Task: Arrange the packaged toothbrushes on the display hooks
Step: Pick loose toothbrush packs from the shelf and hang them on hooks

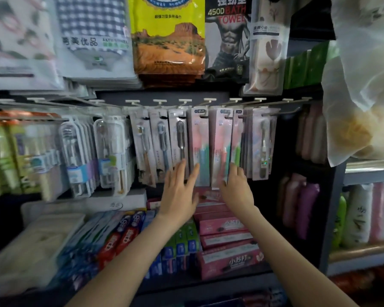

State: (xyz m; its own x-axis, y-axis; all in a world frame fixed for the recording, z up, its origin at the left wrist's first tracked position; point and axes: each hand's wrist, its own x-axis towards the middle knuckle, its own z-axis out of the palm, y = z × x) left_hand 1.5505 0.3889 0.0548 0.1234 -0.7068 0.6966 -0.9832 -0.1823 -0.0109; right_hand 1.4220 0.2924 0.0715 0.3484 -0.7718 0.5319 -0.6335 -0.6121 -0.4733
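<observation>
I have the left hand [180,187] flat and released, fingers straight, the tips resting against the lower ends of the hanging packs at the centre of the frame. The right hand [236,188] is just beside it, fingers pointing up along the bottom edge of a pink-and-green pack [222,147]. I cannot tell whether its thumb is pinching that pack or only touching it, because the picture is blurred there.

The packaged toothbrushes [181,138] hang in a crowded row across the middle of the frame, threaded on wire hooks [205,116] that jut toward me. Pink boxes [224,226] lie stacked on the shelf below the hands, and towel packs [167,45] hang along the top.

The risk I judge from here is pushing upward or outward on the loose bottom edges. That could slide a pack's hang hole off the hook tip and drop it onto the boxes, or twist neighbouring packs so they tangle.
</observation>
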